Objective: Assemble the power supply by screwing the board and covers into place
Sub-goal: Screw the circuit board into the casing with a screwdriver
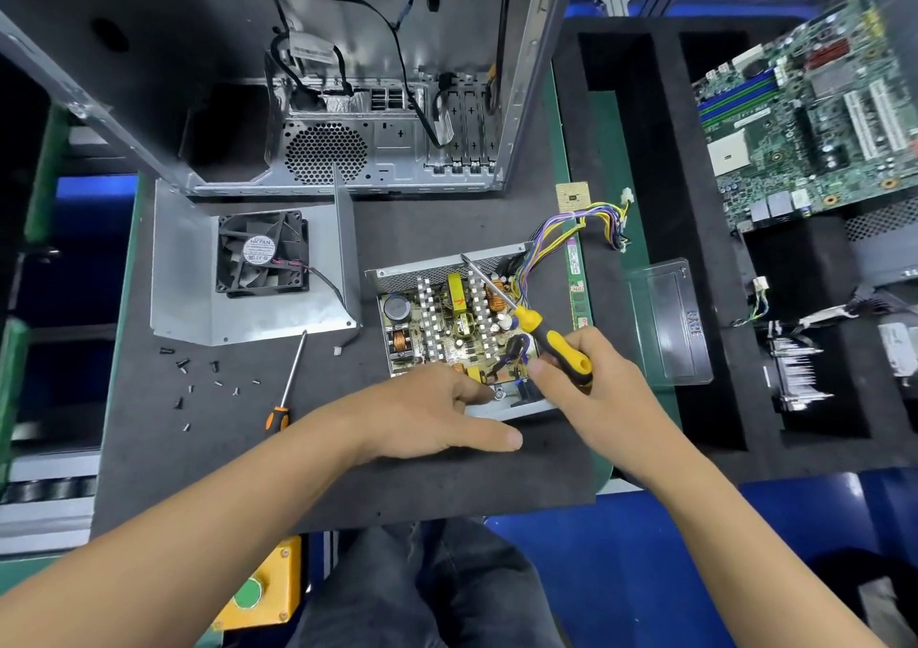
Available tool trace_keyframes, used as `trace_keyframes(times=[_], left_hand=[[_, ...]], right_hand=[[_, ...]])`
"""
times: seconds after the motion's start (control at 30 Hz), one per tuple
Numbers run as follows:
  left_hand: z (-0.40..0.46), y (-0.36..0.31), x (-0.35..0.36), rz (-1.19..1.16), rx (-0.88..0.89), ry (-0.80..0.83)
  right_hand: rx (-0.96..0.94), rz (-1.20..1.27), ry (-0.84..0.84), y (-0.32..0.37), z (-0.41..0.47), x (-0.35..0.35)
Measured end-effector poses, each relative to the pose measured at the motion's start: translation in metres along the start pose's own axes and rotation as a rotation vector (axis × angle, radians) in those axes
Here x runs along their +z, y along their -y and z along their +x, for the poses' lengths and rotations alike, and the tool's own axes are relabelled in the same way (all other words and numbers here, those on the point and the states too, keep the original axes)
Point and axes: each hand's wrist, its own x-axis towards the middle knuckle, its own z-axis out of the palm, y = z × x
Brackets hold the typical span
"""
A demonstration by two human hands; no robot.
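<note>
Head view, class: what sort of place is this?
Probably a computer repair or assembly bench: an open PC case, a bare motherboard in a foam tray, and loose screws beside a screwdriver.

fan (262, 253) hub sticker reads "HK FAN", other print illegible

Left of the power supply (462, 334), bare mat (377, 230) gives passage; farther left lie a screwdriver (290, 379), loose screws (198, 381) and the fan cover (248, 270).
</note>
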Motion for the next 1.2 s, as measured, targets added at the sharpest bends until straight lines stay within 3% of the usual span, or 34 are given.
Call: trace_keyframes(times=[0.97,1.2], left_hand=[[-0.001,-0.006,-0.001,0.132,-0.023,0.077],[-0.002,-0.006,-0.003,0.183,-0.052,0.081]], right_hand=[[-0.061,-0.017,-0.179,0.001,-0.013,0.010],[-0.206,-0.029,-0.382,0.025,-0.026,-0.025]])
